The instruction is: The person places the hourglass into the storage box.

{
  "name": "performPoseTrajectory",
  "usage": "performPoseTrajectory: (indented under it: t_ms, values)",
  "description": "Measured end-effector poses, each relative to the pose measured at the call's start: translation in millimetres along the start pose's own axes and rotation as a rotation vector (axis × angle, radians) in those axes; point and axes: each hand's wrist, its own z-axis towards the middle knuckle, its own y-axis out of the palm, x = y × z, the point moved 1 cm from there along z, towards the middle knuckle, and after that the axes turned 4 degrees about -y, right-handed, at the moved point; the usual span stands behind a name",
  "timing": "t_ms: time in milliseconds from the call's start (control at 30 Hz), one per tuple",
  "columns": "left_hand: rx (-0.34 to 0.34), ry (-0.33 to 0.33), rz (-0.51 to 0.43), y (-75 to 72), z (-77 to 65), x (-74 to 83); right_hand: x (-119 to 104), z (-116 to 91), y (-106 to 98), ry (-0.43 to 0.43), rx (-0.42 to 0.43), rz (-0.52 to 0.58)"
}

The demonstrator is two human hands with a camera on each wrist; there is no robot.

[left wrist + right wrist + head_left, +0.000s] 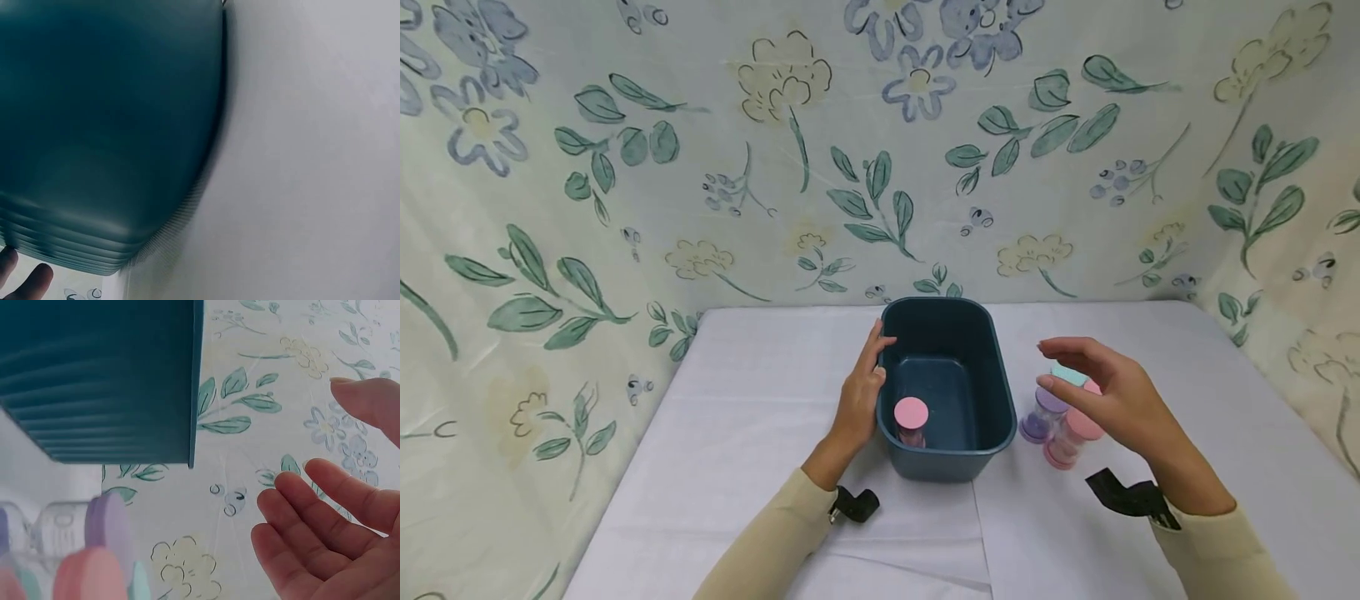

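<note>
A dark teal plastic bin (943, 467) stands on the white-covered table. Inside, at its near left corner, is a small clear jar with a pink lid (911, 414). My left hand (854, 402) rests against the bin's left rim, its fingers mostly straight. To the right of the bin several similar jars stand close together, among them one with a purple lid (1051, 402), one with a pink lid (1084, 425) and one with a teal lid (1067, 374). Above them hovers my right hand (1108, 396), thumb and fingers spread apart, holding nothing.
White cloth (760, 392) covers the table. Behind it hangs a floral-patterned sheet (850, 167), which also runs along the left and right sides. A black wrist mount (856, 504) shows at the left sleeve, another black mount (1127, 493) at the right.
</note>
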Motion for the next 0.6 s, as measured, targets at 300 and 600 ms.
performPoseTrajectory:
  t_ms: [300,600]
  values:
    - [-0.003,-0.045,0.025,0.1,-0.2,0.1,17,-11,-15,0.056,0.039,-0.036]
    - [0.006,-0.029,0.032,1.1,-3.5,3.2,32,-20,-24,0.090,0.079,-0.001]
